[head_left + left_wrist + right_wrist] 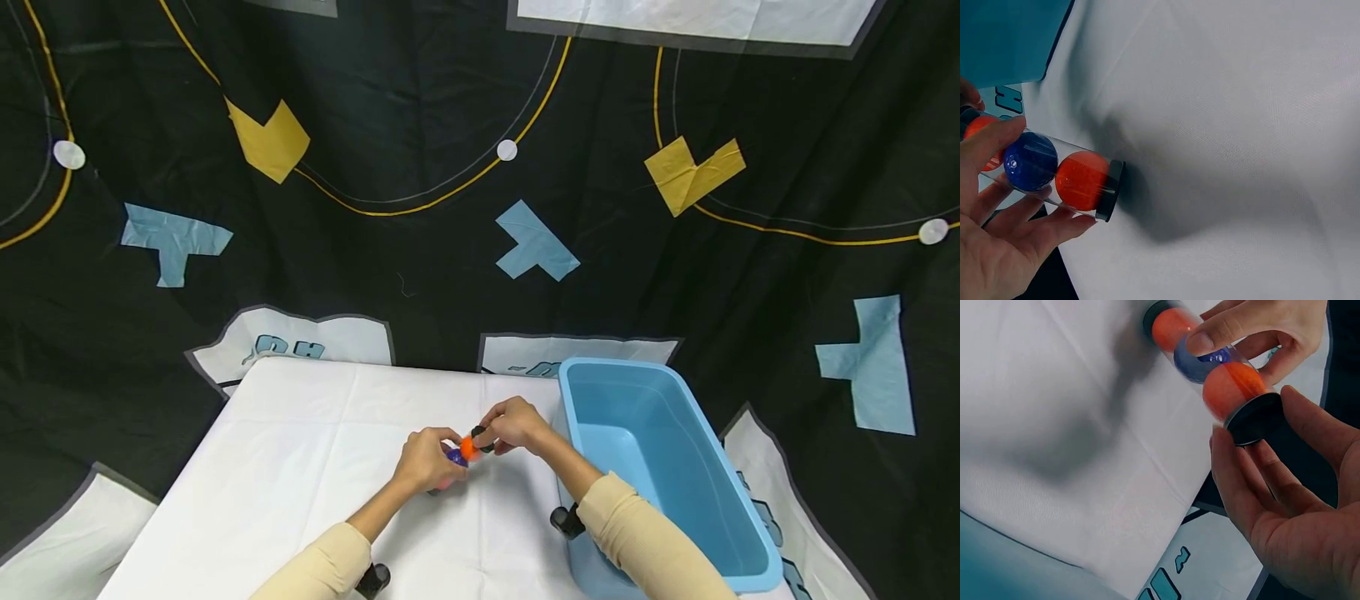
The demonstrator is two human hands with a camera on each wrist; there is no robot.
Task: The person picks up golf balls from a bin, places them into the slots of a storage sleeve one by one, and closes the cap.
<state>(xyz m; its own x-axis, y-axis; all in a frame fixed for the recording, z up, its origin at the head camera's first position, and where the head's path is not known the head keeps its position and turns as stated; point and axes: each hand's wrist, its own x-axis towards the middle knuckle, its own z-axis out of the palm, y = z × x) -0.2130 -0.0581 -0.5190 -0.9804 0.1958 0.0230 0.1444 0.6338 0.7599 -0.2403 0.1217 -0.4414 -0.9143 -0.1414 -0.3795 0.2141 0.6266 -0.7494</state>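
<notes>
A clear tube (1049, 199) holds a blue ball (1030, 161) between two orange balls (1082, 180), with a black cap on each end. Above the white table, my left hand (427, 458) grips the tube near its middle, thumb on one side and fingers on the other. My right hand (517, 423) pinches the black cap (1254, 419) at the right end between thumb and fingers. That cap sits at the tube's end; whether it is loose cannot be told. The other cap (1110, 190) closes the far end, beyond my left fingers.
A light blue plastic tub (645, 442) stands on the table's right side, beside my right forearm. The white cloth (300, 467) covers the table. Behind hangs a black backdrop (360, 275) with yellow and blue tape shapes.
</notes>
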